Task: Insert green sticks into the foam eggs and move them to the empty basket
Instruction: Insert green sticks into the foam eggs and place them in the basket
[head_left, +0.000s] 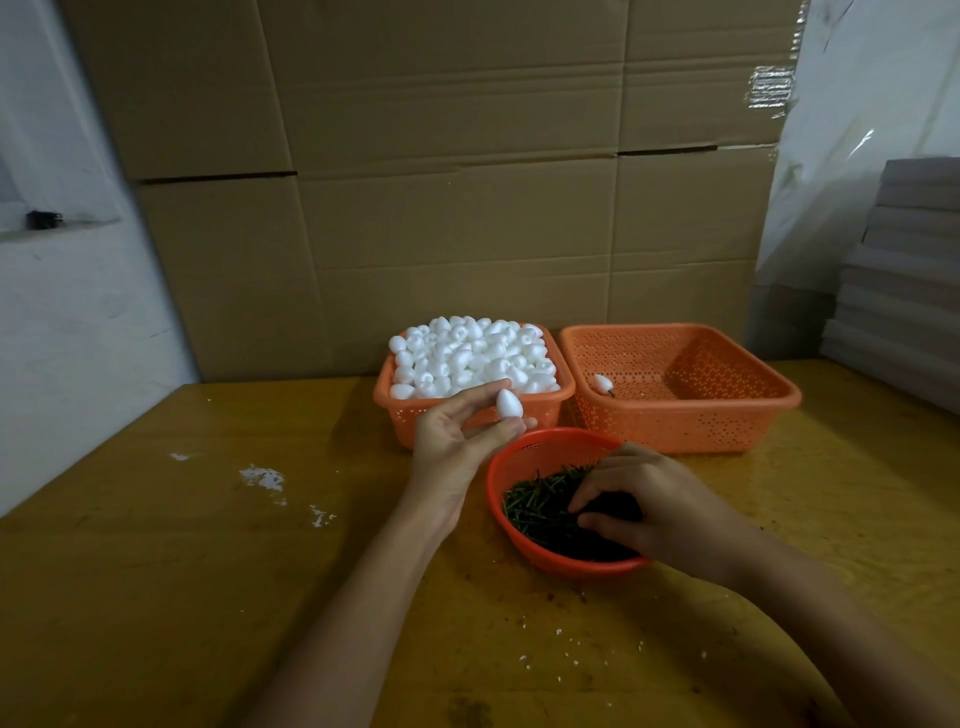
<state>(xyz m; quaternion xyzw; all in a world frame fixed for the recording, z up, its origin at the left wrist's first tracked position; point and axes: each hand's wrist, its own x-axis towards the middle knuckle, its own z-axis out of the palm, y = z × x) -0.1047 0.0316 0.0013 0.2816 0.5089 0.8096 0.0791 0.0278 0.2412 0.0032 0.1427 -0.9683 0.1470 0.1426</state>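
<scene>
Nearest, right hand (654, 499) dipped into round red basket (540, 441) near the table's (208, 571) middle, fingers curled among green sticks (540, 501) (pinching one or merely raking: cannot tell, fingertips lost in the dark heap). Just past that basket's far rim and leftward, foam egg (508, 404) held between thumb above and fingertips below of left hand (457, 447), long axis close to upright. Probably next: carrying a stick up and left from the heap to meet the egg, right hand being the nearer to the sticks. Farther back, along the far edge, heaped orange basket (400, 421) of eggs, and just beside it on the right nearly empty orange basket (675, 421) with one finished egg (603, 384) by its left wall.
</scene>
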